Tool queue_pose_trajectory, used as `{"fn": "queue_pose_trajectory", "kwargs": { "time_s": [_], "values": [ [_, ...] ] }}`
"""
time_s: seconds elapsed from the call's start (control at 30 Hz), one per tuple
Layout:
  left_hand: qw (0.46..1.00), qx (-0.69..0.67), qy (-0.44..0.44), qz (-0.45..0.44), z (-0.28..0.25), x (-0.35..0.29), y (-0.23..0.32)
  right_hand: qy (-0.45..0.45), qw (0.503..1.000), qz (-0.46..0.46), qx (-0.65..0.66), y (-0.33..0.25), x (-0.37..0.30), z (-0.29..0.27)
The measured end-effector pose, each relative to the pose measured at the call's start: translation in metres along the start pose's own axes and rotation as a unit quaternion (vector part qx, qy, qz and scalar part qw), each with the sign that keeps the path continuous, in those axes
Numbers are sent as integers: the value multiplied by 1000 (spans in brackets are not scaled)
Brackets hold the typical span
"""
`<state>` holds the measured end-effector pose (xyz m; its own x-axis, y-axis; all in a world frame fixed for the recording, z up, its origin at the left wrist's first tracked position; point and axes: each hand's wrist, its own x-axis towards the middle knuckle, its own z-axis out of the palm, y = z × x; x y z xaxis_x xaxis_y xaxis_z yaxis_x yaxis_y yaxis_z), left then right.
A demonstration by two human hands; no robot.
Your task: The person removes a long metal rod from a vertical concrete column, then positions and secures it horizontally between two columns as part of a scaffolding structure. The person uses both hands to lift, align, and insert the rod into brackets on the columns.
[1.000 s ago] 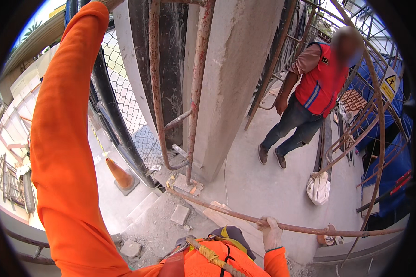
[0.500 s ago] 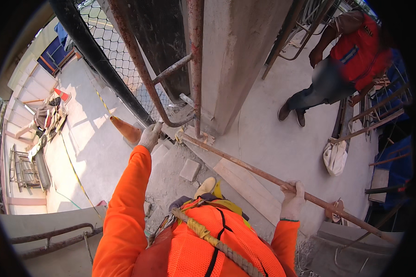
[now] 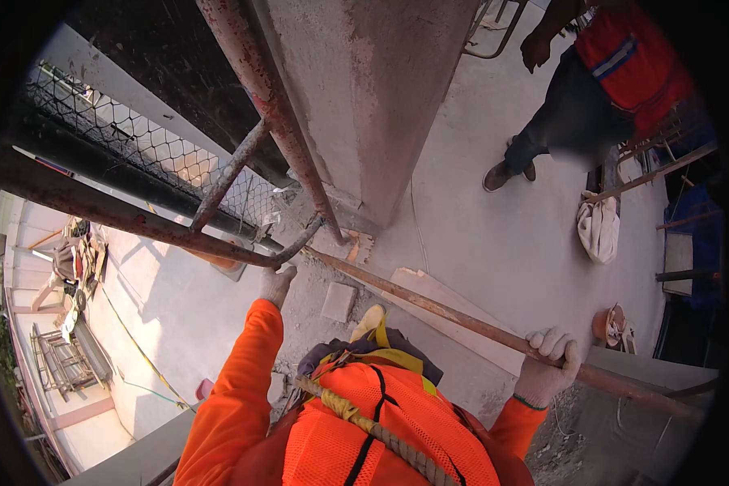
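My gloved right hand (image 3: 546, 366) wraps over a long rusty pipe (image 3: 454, 306), which slants from the foot of the concrete column down to the lower right. My gloved left hand (image 3: 277, 285) looks closed, just below the curved corner of a rusty tubular scaffold frame (image 3: 228, 180). The frame's tube covers part of its fingers, and what they grip is hidden. The frame leans in front of the column (image 3: 373, 97). Below the pipe lies a flat board (image 3: 441, 312); a loose block (image 3: 338, 301) is near my boot (image 3: 368, 322).
A person in a red vest (image 3: 624, 61) stands at the upper right. A white sack (image 3: 598, 231) hangs near pipes on the right. Wire mesh (image 3: 162, 150) borders the upper left. Stacked metal frames (image 3: 63, 360) and a yellow-black tape (image 3: 142, 344) lie on the left.
My right hand, with the pipe, has moved right. The scaffold frame now appears larger and swung across the left side, above my left hand. The view has shifted; the orange cone is mostly covered.
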<state>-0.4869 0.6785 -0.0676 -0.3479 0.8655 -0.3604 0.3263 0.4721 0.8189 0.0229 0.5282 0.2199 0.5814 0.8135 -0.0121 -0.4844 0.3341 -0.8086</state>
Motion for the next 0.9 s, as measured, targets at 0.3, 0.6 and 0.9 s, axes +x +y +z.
{"fn": "queue_pose_trajectory", "kwargs": {
  "time_s": [0.3,0.6,0.9],
  "values": [
    [950,-151,-229,-152,-41,40,20,3,1000,-31,2,7,4,7],
    [855,-36,-482,-191,-4,117,88,10,998,-69,8,19,5,0],
    [808,-8,-477,-347,44,131,95,250,950,-185,31,55,-11,0]
  ]
}}
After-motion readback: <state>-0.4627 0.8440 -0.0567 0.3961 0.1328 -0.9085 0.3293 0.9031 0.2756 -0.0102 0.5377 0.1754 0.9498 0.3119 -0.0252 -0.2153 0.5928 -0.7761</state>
